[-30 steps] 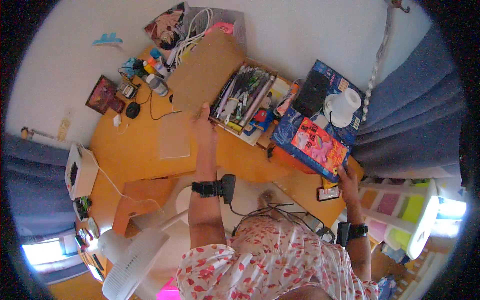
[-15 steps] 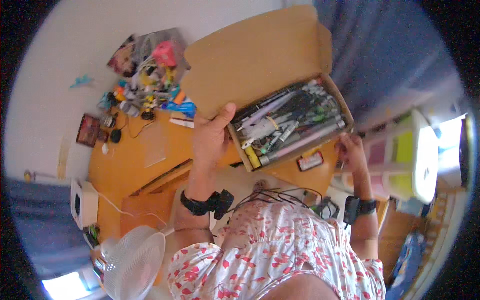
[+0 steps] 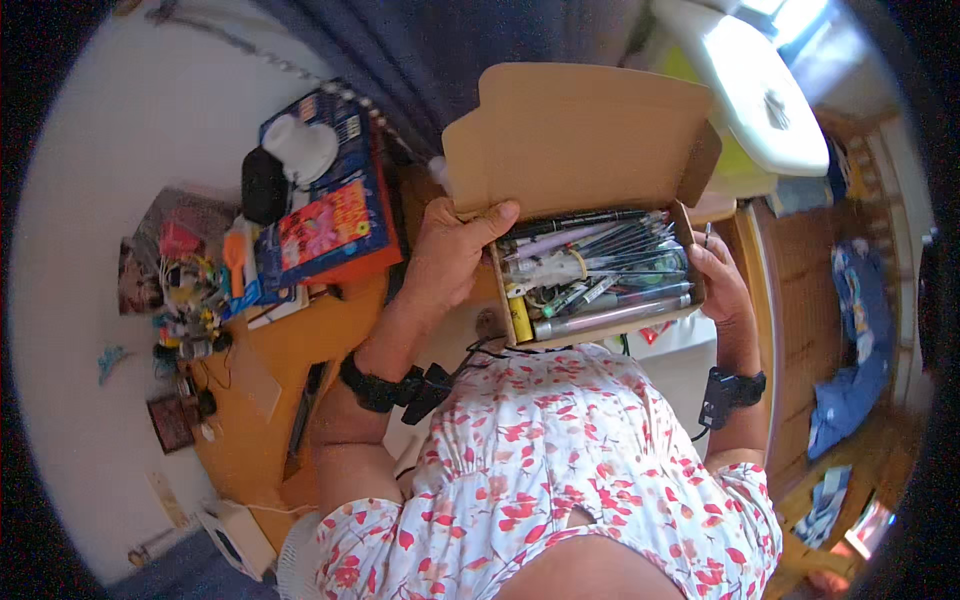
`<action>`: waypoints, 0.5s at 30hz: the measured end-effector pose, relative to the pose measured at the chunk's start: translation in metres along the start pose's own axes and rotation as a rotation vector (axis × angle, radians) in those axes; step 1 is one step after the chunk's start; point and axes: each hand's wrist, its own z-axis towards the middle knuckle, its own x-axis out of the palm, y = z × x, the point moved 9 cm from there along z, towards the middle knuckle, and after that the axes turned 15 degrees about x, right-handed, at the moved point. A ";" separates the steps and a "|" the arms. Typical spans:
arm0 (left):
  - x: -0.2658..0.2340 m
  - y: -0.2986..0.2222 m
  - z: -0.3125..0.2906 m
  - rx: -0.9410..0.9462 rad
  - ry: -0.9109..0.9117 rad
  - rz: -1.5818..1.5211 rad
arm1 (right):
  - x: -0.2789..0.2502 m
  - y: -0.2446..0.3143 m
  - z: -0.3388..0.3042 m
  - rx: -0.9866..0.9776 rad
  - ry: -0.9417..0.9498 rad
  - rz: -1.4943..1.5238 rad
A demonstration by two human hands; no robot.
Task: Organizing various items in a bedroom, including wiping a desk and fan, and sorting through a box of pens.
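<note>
Holding an open cardboard box in 2 hands, in front of a floral top and to the right of the wooden worktop. Pinching the upper left corner, beside the raised lid, with the left hand; clasping the right wall with the right hand, with fingers partly hidden. Already open and, apparently, clear of the worktop; not yet set down. Packed inside: pens, a yellow tube at the left end and a long silvery tube along the near side, all seemingly in place. Standing on the worktop, well apart from the right hand: a dark blue and red box, topped by a white lamp-like object and a bright pink-red card.
</note>
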 end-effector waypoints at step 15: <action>0.090 0.019 -0.024 -0.068 0.460 -0.046 | -0.035 -0.034 -0.078 -0.244 -0.519 0.052</action>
